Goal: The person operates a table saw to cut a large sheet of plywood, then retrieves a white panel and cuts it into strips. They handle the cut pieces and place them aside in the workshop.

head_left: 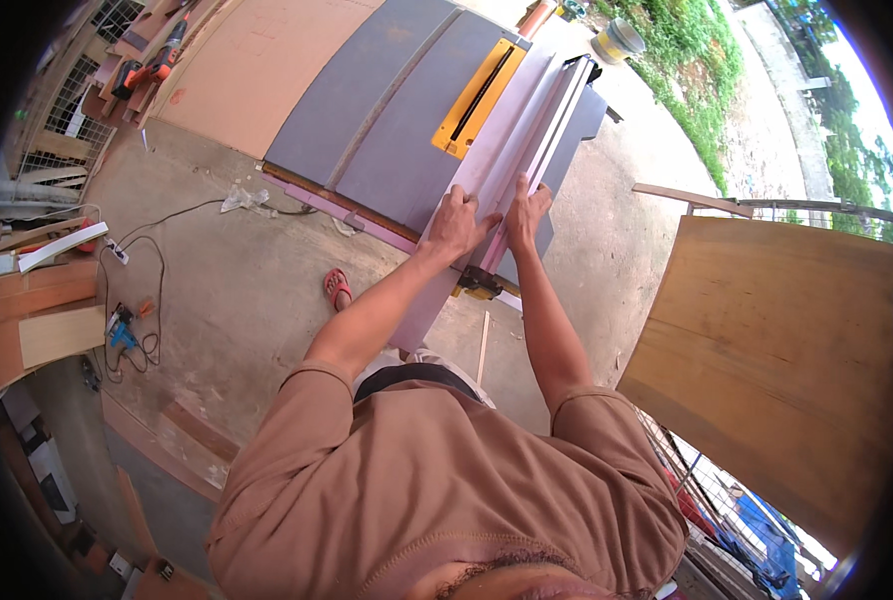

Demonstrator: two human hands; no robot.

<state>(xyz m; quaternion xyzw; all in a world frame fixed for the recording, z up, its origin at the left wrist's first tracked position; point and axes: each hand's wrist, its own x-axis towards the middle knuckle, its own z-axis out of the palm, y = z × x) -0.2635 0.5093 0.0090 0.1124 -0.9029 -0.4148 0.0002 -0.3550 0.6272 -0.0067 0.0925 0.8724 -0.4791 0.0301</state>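
A long pinkish board [425,308] lies on the grey top of a table saw [387,150], alongside the rip fence [550,125]. Its near end sticks out over the saw's front edge, towards my body. My left hand [455,222] is closed on the board, with bent fingers at its left side and the thumb pointing right. Just to the right, my right hand [527,215] rests over the fence, its index finger stretched forward and its palm hidden. Beyond my left hand is the yellow insert plate [480,97] with a dark slot.
A large brown wooden panel [767,350] stands on the right. On the left are a cordless drill [157,65], stacked offcuts [42,310], a blue power tool [123,332] and cables on the floor. A bucket [617,40] stands beyond the saw, near grass.
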